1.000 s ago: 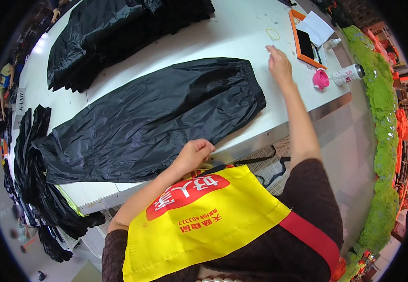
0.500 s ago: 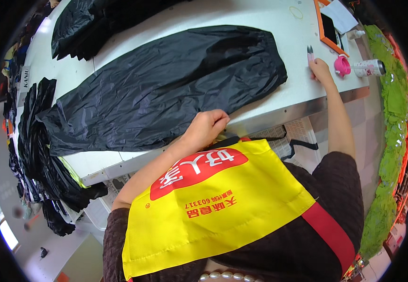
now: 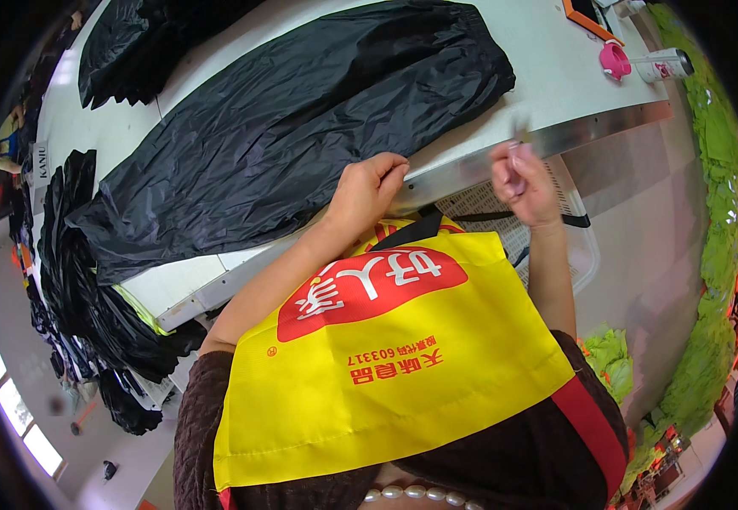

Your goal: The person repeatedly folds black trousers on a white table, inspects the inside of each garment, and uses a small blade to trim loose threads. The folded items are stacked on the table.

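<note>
A black shiny garment [image 3: 301, 127] lies spread flat on the white table [image 3: 556, 76]. My left hand [image 3: 369, 183] rests on its near hem at the table's front edge, fingers curled onto the fabric. My right hand [image 3: 518, 178] is off the table, just below its metal front edge, and motion-blurred. Its fingers are closed around a small thin tool [image 3: 518, 132] that sticks up from the hand; I cannot tell what kind. A yellow apron with a red patch [image 3: 386, 357] covers my front.
More black garments are piled at the table's far left [image 3: 131, 42] and hang over its left end [image 3: 71, 280]. A pink object [image 3: 614, 59], a white can [image 3: 662, 64] and an orange-framed tablet [image 3: 586, 17] sit at the right end. A white mesh basket [image 3: 556, 229] hangs under the table.
My right hand has come back from the table's far right end, near the pink object, to just below the front edge. My left hand has stayed on the garment's hem.
</note>
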Motion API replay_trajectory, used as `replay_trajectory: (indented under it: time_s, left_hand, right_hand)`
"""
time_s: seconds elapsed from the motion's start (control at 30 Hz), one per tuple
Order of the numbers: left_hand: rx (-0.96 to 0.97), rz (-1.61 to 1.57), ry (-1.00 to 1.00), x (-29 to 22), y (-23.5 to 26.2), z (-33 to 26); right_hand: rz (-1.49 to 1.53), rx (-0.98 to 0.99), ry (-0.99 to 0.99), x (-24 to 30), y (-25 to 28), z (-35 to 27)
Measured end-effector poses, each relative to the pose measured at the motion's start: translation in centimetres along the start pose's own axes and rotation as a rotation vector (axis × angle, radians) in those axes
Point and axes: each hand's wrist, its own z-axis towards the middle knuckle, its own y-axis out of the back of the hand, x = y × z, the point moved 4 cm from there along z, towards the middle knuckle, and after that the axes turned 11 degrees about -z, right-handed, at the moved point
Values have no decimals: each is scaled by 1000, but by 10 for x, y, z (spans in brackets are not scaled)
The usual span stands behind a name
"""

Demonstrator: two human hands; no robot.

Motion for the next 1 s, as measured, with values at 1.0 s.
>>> replay_trajectory:
  time_s: [1.0]
  left_hand:
    - [-165, -819, -32, 28, 40, -44]
  right_hand:
    - [259, 188, -311, -89, -82, 10]
